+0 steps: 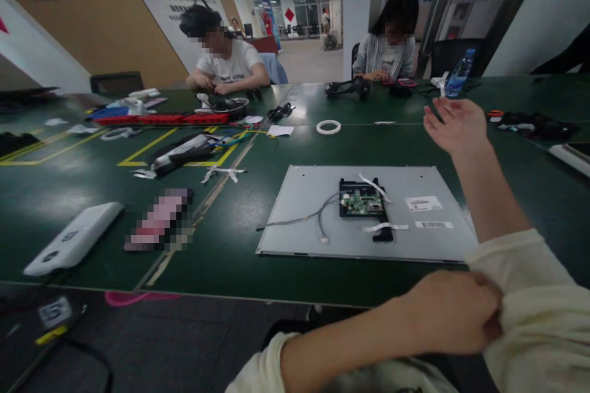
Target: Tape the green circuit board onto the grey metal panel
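Observation:
My left hand (461,310) reaches across in front of me, its fingers closed on the cream sleeve (511,264) of my right arm, near the elbow. Raised above the table's right side, my right hand (461,123) is palm up with the fingers loosely apart. A small white piece shows just beyond its fingertips; I cannot tell whether they touch. Below it a flat grey metal panel (295,209) lies on the table. On the panel sits a green circuit board (362,202) in a black frame, with white tape strips (386,228) and a thin grey cable (302,218).
The green table (230,270) also bears a white device (74,239), a blurred pink phone-like item (159,219), a tape roll (329,128), cables (280,112) and a water bottle (460,75). Two people sit across. A pink rim (138,299) shows below the near edge.

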A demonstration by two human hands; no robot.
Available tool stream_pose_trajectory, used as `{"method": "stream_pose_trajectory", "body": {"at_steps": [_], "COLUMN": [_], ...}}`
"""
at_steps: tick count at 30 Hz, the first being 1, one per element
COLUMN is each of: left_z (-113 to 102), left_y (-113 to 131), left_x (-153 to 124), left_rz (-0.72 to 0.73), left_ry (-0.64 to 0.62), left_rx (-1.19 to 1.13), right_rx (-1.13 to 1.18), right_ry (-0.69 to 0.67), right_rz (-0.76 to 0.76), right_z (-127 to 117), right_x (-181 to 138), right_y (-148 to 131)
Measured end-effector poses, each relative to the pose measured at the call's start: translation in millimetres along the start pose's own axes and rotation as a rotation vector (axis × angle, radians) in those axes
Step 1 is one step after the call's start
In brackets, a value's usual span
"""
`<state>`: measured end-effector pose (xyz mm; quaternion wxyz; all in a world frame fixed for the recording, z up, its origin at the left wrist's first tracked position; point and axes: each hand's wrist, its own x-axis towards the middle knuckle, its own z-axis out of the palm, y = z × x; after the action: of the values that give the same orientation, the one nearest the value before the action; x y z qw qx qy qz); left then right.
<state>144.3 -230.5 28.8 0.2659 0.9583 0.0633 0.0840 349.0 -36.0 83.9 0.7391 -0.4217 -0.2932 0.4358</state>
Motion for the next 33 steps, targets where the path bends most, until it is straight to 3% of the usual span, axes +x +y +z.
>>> {"method": "stream_pose_trajectory", "body": {"at_steps": [3,7,9,10,13,15,18,19,21,24,26,29,33], "left_z": [16,21,26,28,40,48,56,56,52,27,-1,-56,-117], "left_y": [12,20,21,20,21,26,35,36,34,21,9,-22,-94], "left_x": [-7,-27,-32,-32,-20,-7,6,6,1,-9,-12,-8,-7], "left_rz": [0.013,0.172,0.068,-0.065,-0.488,-0.483,-0.522,-0.535,-0.539,-0.486,-0.423,-0.389,-0.482], "left_ry": [0.012,-0.053,-0.011,0.059,0.392,0.463,0.684,0.685,0.565,0.284,0.194,0.239,0.394], "left_rx": [-0.009,-0.119,-0.278,-0.400,-0.835,-1.105,-1.168,-1.132,-0.991,-0.639,-0.340,0.061,0.303], "right_rx": [0.039,0.177,0.232,0.269,0.453,0.578,0.618,0.599,0.531,0.417,0.355,0.258,0.152], "right_ry": [0.009,0.080,0.038,0.009,-0.049,-0.095,-0.172,-0.195,-0.243,-0.306,-0.315,-0.256,-0.120], "right_rz": [0.021,0.063,0.068,0.072,0.103,0.117,0.129,0.131,0.110,0.065,0.085,0.183,0.310], "right_z": [-1,-12,-10,-6,16,35,59,63,67,58,44,18,-18], "right_x": [11,16,11,6,-16,-31,-50,-55,-63,-74,-80,-85,-81], "right_y": [5,7,4,2,-7,-10,-13,-13,-14,-14,-9,11,46]}}
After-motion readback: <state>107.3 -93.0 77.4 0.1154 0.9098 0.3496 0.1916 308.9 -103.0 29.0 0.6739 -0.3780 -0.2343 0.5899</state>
